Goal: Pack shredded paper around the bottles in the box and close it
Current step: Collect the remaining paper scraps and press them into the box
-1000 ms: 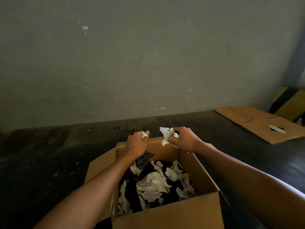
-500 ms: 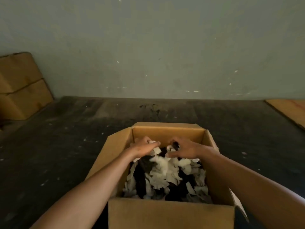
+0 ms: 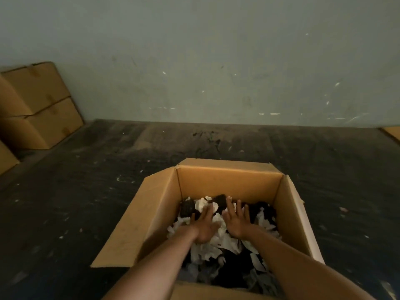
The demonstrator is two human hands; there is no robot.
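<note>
An open cardboard box [image 3: 227, 180] stands on the dark floor with its flaps spread outward. Inside lies a heap of white shredded paper [image 3: 225, 239] mixed with dark shapes; dark rounded bottle tops [image 3: 187, 207] show at the far side. My left hand [image 3: 204, 226] lies flat, palm down, on the paper near the middle. My right hand [image 3: 236, 219] lies flat beside it, fingers spread, also on the paper. Neither hand holds anything.
Two stacked closed cardboard boxes [image 3: 41, 107] lean by the grey wall at the left. A flat piece of cardboard [image 3: 392, 132] shows at the right edge. Small paper scraps are scattered over the dark floor [image 3: 86, 191].
The hands held paper pieces above the box's far edge, then dropped into the box. They now lie flat and open on the paper. The view has swung left and down.
</note>
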